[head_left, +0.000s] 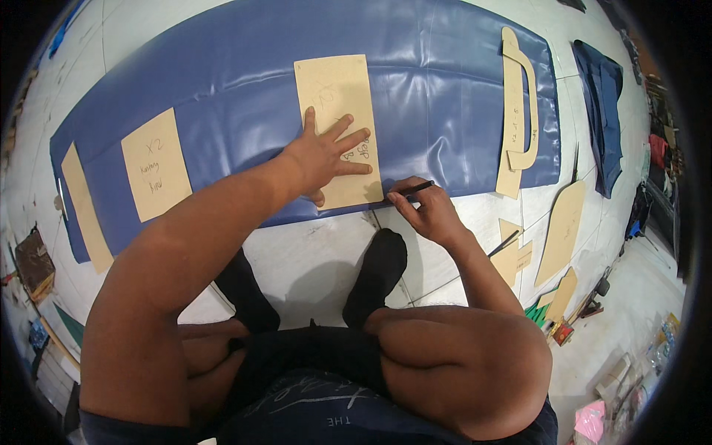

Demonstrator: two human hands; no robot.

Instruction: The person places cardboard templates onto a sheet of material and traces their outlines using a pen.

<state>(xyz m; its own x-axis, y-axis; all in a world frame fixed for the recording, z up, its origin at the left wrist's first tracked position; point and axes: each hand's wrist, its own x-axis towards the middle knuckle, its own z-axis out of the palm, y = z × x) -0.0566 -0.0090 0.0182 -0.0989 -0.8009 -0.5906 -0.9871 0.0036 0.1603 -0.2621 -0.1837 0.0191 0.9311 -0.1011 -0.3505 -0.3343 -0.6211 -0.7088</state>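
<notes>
A long sheet of glossy blue vinyl [245,122] lies spread on the floor before me. With fingers spread, my left hand [331,154] presses flat on a tan rectangular card pattern [326,78] that rests on the vinyl near its front edge. Pinched in my right hand [426,210] is a thin black pen [417,188]. Its tip end is hidden by the fingers, close to the pattern's lower right corner; I cannot tell whether it touches the vinyl.
More card patterns lie on the vinyl: a wide piece [156,193] and a narrow strip [87,215] at left, a handle-shaped piece [530,111] at right. Folded dark blue material [599,111] and a curved card pattern [561,233] are further right. My socked foot [378,271] stands near the vinyl's edge.
</notes>
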